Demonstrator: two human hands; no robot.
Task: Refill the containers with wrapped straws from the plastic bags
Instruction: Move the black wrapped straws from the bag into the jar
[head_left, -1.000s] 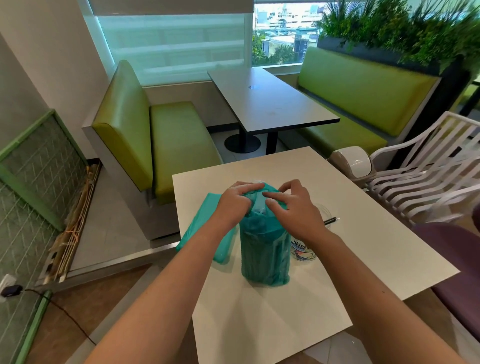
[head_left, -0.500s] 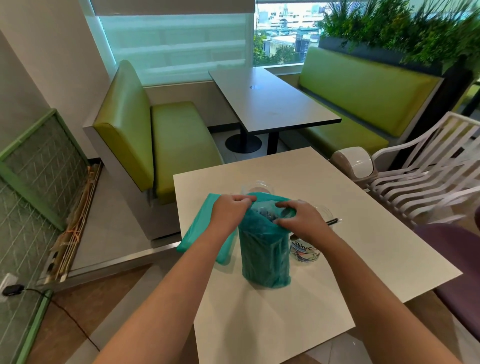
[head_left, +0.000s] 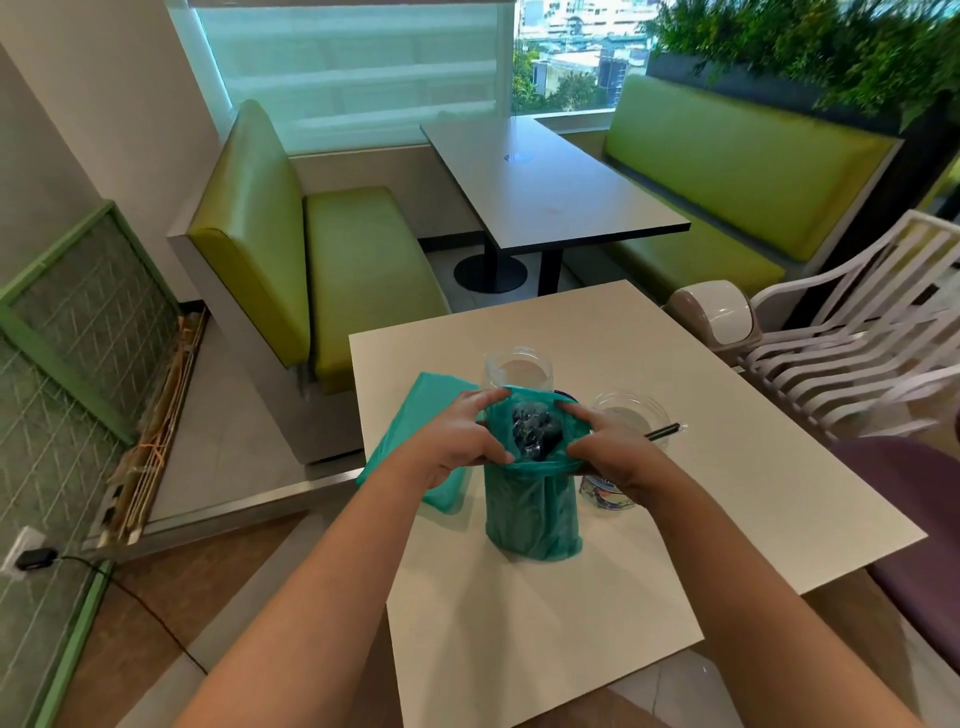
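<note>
A teal plastic bag (head_left: 532, 512) stands upright on the white table (head_left: 727, 493), its mouth pulled wide. Dark wrapped straws (head_left: 535, 428) show inside the opening. My left hand (head_left: 457, 436) grips the left rim of the bag and my right hand (head_left: 608, 447) grips the right rim. Behind the bag stands a clear cylindrical container (head_left: 517, 369). A second clear container (head_left: 631, 415) with a printed label sits to the right, partly hidden by my right hand. A single dark straw (head_left: 667, 430) lies across it.
A second teal bag (head_left: 410, 441) lies flat on the table's left edge. A white slatted chair (head_left: 852, 343) and a small swing-lid bin (head_left: 714, 317) stand at the right. Green benches and a grey table (head_left: 545, 182) are beyond.
Both hands have moved down and apart, spreading the bag's gathered top open. The straws inside and the clear container behind have come into view.
</note>
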